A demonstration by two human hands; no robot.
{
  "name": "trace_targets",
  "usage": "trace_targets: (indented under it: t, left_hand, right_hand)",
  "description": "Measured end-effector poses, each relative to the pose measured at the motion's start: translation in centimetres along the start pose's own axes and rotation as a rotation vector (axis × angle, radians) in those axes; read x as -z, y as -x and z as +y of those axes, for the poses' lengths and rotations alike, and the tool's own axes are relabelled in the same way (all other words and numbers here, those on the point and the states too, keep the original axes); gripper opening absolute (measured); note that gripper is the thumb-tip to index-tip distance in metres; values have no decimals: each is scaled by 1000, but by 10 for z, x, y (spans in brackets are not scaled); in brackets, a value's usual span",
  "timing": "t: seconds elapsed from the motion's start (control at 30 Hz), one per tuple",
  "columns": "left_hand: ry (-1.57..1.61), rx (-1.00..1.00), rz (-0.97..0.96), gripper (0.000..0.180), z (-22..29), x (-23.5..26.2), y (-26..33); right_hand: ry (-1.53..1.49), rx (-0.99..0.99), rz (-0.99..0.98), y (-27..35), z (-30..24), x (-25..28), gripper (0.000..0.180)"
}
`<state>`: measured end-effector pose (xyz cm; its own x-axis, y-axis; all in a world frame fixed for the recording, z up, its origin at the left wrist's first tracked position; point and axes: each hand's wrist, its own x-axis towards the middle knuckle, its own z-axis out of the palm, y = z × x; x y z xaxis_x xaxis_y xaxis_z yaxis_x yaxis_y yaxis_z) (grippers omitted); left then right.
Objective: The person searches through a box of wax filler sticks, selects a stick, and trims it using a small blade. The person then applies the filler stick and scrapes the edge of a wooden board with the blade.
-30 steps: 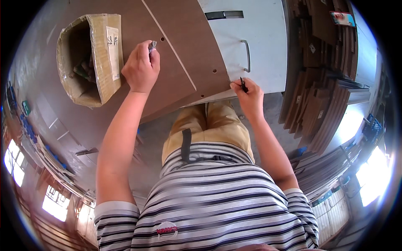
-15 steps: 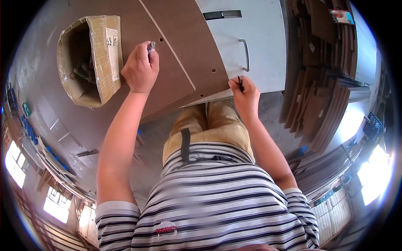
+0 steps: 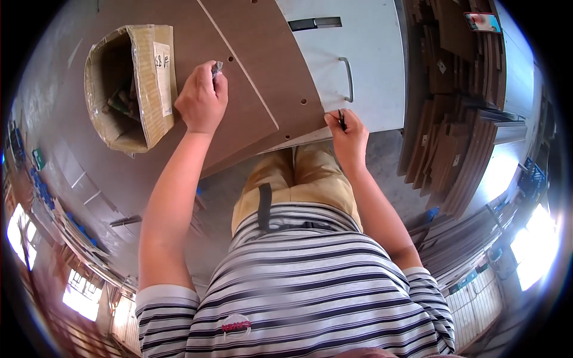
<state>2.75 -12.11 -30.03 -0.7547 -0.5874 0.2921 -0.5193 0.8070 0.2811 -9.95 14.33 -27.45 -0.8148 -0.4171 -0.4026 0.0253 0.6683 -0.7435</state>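
Above a brown board (image 3: 262, 65) with drilled holes and a pale groove, my left hand (image 3: 202, 98) is closed around a small grey, shiny piece (image 3: 218, 67) that pokes out by the thumb. What the rest of that piece looks like is hidden in the fist. By the board's right edge, my right hand (image 3: 348, 137) pinches a small, slim black thing (image 3: 342, 119); its kind is too small to make out. An open cardboard box (image 3: 156, 89) lies just left of my left hand, with dark pieces (image 3: 122, 101) inside it.
Right of the board is a white panel (image 3: 376, 65) with a metal bar handle (image 3: 350, 80) and a dark rectangular slot (image 3: 314, 23). Brown boards (image 3: 456, 143) are stacked farther right. A phone (image 3: 482, 22) with a lit screen lies at the far right.
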Motion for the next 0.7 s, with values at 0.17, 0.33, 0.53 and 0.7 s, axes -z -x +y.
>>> trace_targets:
  t: [0.17, 0.33, 0.53, 0.7]
  left_hand:
    - [-16, -2, 7, 16, 2, -1, -1]
    - [-8, 37, -42, 17, -1, 1, 0]
    - [-30, 6, -1, 18, 1, -1, -1]
    - [-23, 19, -19, 18, 1, 0, 0]
  right_hand:
    - [5, 15, 106, -15, -9, -16, 12]
    - [-5, -3, 86, -2, -4, -9, 12]
    - [-10, 70, 117, -14, -6, -20, 11]
    - [-39, 62, 134, -23, -17, -21, 12]
